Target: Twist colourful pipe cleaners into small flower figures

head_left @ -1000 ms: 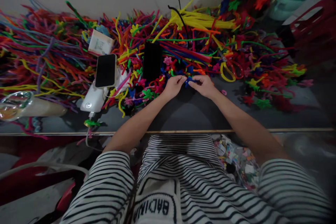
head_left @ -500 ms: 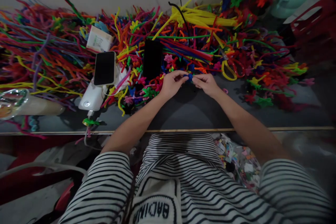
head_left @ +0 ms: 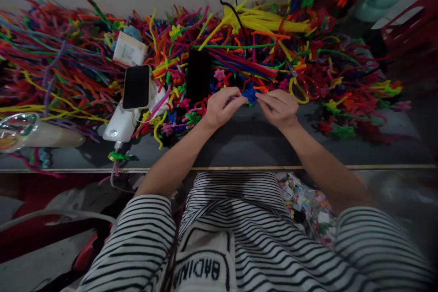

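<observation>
A small blue fuzzy flower (head_left: 250,94) is held between my two hands, above the back part of the dark table (head_left: 253,146). My left hand (head_left: 222,107) pinches its left side with thumb and fingers. On the other side, my right hand (head_left: 278,107) has its fingertips closed on the flower's right edge. A black phone (head_left: 199,75) lies just beyond my left hand, and scissors (head_left: 301,89) with yellow and red handles lie to the right of my right hand.
Colourful pipe cleaners (head_left: 85,59) are heaped along the back. At the left are a white-framed phone (head_left: 137,86), a white power bank (head_left: 119,123) with a cable, a small box (head_left: 129,50) and a cup (head_left: 51,134). Below the table's right side, a bag (head_left: 308,210) holds scraps.
The blue piece shows larger and more spread between my fingers. My right hand has turned and shifted slightly right; my left hand has moved a little left.
</observation>
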